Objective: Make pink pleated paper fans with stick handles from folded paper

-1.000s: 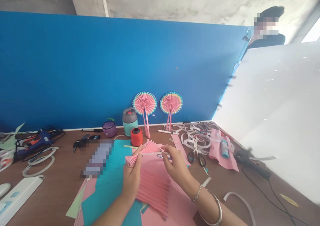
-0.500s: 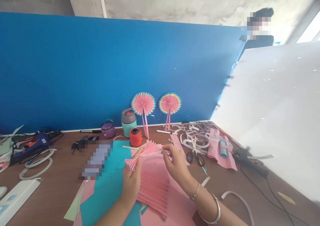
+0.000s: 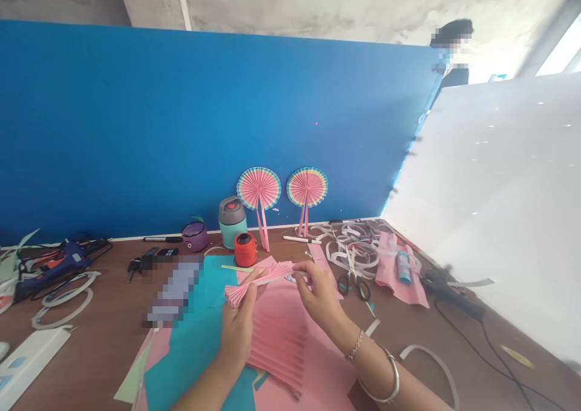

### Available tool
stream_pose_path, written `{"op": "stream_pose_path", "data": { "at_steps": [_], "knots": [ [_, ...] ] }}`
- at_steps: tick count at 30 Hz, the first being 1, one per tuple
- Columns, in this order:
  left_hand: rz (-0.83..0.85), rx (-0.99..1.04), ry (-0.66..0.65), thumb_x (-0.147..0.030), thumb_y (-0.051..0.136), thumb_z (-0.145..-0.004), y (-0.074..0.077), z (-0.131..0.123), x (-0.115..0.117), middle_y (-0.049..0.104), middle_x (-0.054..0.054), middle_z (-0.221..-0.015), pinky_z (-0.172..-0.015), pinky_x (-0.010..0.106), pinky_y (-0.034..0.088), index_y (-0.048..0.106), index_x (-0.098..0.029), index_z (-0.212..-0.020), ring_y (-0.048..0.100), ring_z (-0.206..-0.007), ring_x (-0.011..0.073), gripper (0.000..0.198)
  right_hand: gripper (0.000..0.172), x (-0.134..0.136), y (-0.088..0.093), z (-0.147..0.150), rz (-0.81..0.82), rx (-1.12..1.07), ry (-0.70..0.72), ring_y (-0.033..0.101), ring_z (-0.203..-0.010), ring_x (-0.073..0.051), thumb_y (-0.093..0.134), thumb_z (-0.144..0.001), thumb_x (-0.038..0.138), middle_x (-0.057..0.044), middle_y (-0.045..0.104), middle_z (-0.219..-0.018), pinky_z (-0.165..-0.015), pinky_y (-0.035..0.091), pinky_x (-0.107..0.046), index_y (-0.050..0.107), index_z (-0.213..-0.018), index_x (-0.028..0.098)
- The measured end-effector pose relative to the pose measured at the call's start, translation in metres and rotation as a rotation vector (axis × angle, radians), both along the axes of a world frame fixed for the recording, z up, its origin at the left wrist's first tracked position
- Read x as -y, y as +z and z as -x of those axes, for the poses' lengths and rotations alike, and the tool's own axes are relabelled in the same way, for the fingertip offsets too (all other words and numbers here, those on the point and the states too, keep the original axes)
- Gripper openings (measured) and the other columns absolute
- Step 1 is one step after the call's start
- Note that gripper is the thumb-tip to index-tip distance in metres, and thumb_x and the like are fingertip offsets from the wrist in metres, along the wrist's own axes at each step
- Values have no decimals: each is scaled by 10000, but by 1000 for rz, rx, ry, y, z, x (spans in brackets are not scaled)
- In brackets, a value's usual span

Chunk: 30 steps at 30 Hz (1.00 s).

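A strip of pink pleated paper [image 3: 276,272] is bunched between my hands above the table. My left hand [image 3: 239,314] pinches its middle, thumb on top, with the folds fanning out on the left. At the other end, the thumb and fingers of my right hand [image 3: 318,290] close on the strip's right tip. Below them lies a larger pink pleated sheet [image 3: 279,350], resting on flat pink paper [image 3: 327,362] and teal paper [image 3: 190,356]. Two round pleated fans, a left one [image 3: 258,188] and a right one [image 3: 307,187], lean upright against the blue partition.
Scissors [image 3: 351,278] and curled white strips [image 3: 358,256] lie to the right, near a glue gun [image 3: 454,293] with its cable. A teal flask [image 3: 233,223], red container [image 3: 246,250] and purple cup [image 3: 195,236] stand behind. A blue glue gun [image 3: 54,269] and power strip [image 3: 34,365] are left.
The pink pleated paper's folds have been squeezed narrower, its spread top edge now flatter. Both hands keep their grip almost in place. A person behind the partition has shifted left.
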<state>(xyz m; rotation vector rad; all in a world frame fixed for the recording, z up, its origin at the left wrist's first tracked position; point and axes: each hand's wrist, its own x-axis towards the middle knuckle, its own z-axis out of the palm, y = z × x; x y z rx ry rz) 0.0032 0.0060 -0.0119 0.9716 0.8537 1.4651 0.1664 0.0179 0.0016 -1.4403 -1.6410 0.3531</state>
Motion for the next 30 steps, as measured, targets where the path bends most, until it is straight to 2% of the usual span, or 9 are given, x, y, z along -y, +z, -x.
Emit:
{"op": "stream_pose_path", "data": {
  "at_steps": [6, 11, 15, 19, 22, 26, 30],
  "knots": [
    [77, 181, -109, -377, 609, -810, 3, 0, -3, 684, 92, -1102, -969, 434, 444, 565, -202, -1232, 607, -1064, 260, 460, 166, -1, 2, -1, 22, -50, 20, 583, -747, -196, 436, -839, 219, -40, 681, -831, -693, 396, -316, 599, -864, 207],
    [179, 288, -164, -354, 637, -793, 6, 4, -10, 714, 84, -1014, -946, 400, 457, 598, -201, -1192, 658, -941, 211, 430, 154, -2, 0, -1, 64, -115, 98, 572, -695, -173, 442, -844, 223, -32, 665, -803, -609, 398, -273, 594, -846, 198],
    [162, 308, -141, -378, 601, -817, 6, 5, -14, 699, 56, -1063, -976, 379, 432, 570, -238, -1221, 627, -1009, 191, 429, 149, -2, -2, -1, 98, -202, 148, 585, -736, -173, 442, -855, 232, -40, 662, -834, -616, 416, -264, 586, -852, 193],
    [83, 188, -136, -399, 605, -805, 9, 1, -11, 639, 46, -1194, -1023, 386, 389, 565, -241, -1227, 546, -1144, 215, 452, 143, -1, -3, 1, 84, -238, 162, 592, -749, -171, 441, -857, 239, -39, 652, -829, -633, 427, -265, 576, -837, 197],
    [57, 20, -123, -380, 625, -790, 9, -1, -7, 613, 56, -1233, -1051, 403, 353, 604, -214, -1185, 482, -1217, 246, 429, 144, 0, -2, 3, 26, -149, 134, 576, -743, -174, 443, -848, 223, -33, 643, -789, -659, 417, -279, 577, -799, 201],
    [110, -116, -63, -423, 591, -803, 0, 1, -6, 625, 56, -1216, -1079, 429, 304, 641, -219, -1135, 470, -1231, 262, 393, 129, 2, -4, 4, -25, -5, 78, 541, -679, -163, 462, -826, 195, -17, 630, -739, -691, 389, -303, 577, -767, 200],
    [186, -193, -22, -491, 576, -792, -10, 6, -7, 642, 47, -1189, -1082, 443, 289, 659, -245, -1106, 483, -1219, 275, 407, 135, 2, -2, 4, -14, -30, 95, 549, -694, -164, 464, -818, 191, -18, 635, -736, -670, 393, -286, 583, -755, 198]
  ]
}}
